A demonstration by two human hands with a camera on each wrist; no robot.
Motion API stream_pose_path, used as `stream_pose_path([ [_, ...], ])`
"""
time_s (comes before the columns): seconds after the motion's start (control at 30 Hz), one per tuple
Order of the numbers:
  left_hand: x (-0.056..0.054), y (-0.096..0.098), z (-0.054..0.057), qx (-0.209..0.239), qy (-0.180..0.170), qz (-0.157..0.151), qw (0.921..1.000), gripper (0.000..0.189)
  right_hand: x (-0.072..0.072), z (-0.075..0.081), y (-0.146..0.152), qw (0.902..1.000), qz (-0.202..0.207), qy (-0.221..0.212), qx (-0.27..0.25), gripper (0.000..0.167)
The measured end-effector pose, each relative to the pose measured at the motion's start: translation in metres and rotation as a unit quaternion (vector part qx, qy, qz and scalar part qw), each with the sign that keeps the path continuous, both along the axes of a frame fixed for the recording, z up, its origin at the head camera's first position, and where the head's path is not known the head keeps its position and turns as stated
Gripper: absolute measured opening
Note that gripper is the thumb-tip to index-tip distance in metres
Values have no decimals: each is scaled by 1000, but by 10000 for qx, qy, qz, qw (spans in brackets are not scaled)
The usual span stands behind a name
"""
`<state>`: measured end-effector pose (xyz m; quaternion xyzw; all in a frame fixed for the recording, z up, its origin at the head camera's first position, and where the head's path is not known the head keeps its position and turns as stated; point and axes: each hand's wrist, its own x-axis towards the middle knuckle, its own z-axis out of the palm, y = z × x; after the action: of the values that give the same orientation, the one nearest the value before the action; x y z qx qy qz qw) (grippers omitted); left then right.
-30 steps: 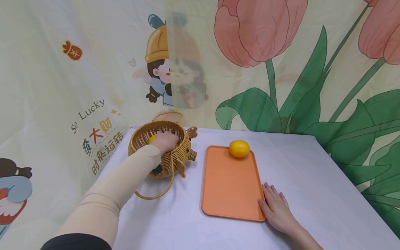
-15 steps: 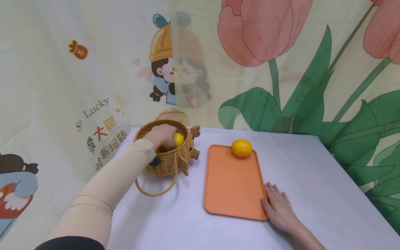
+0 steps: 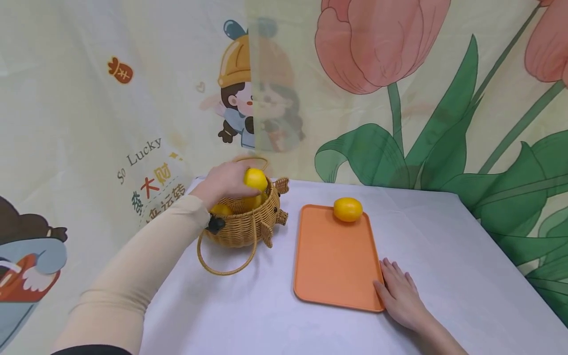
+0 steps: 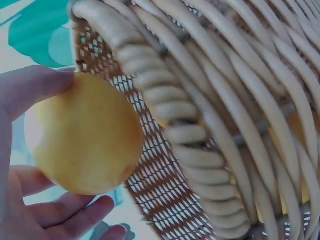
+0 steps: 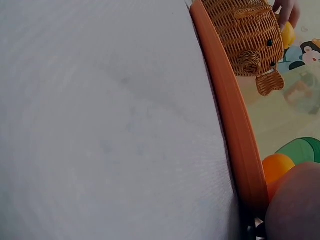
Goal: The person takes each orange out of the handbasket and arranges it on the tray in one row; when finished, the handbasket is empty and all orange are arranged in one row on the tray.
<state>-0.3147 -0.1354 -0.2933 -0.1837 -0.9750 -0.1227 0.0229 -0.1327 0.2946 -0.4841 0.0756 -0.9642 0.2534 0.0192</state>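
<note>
Left hand gripping a yellow fruit at the mouth of a pig-shaped basket; right hand flat beside an orange tray.
By the far left corner of the table, the left hand pinches the fruit between thumb and fingers; only the left wrist view shows the fingertips beneath it, clear of the rim. Inside the basket the head view shows another fruit and more yellow under the held one, partly hidden by hand and rim, so the count is unclear. A single fruit sits at the tray's far right corner. The right hand's fingers lie extended along the tray's right edge, holding nothing; the right wrist view catches only a blurred, cut-off part of it.
</note>
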Motion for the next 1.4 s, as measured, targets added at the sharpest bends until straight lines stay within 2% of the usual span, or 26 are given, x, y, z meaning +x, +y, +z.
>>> stream_pose_path([
  [0.17, 7, 16, 4, 166, 422, -364, 9983, 76, -1, -1, 3, 10000, -48, -52, 42, 67],
  [0.27, 12, 31, 5, 34, 810, -625, 9947, 65, -1, -1, 3, 9999, -62, -64, 54, 68],
  [0.33, 18, 43, 4, -48, 940, -750, 9927, 63, -1, -1, 4, 9999, -60, -59, 65, 68],
  [0.4, 23, 56, 4, -114, 943, -858, 9918, 64, -1, -1, 4, 10000, -56, -46, 53, 68],
  [0.53, 35, 82, 4, -103, 730, -1073, 9915, 69, -1, -1, 5, 10000, -38, -28, 14, 67],
  [0.7, 43, 114, 0, -207, 720, -1304, 9886, 69, -2, -1, 5, 10000, -47, -18, 15, 68],
  [1.0, 52, 162, -22, -518, 643, -1736, 9814, 67, -2, 1, 3, 9999, -90, -100, -5, 67],
  [1.4, 65, 198, -59, -531, 156, -1990, 9784, 70, -5, 4, -1, 9994, -184, -303, 27, 68],
])
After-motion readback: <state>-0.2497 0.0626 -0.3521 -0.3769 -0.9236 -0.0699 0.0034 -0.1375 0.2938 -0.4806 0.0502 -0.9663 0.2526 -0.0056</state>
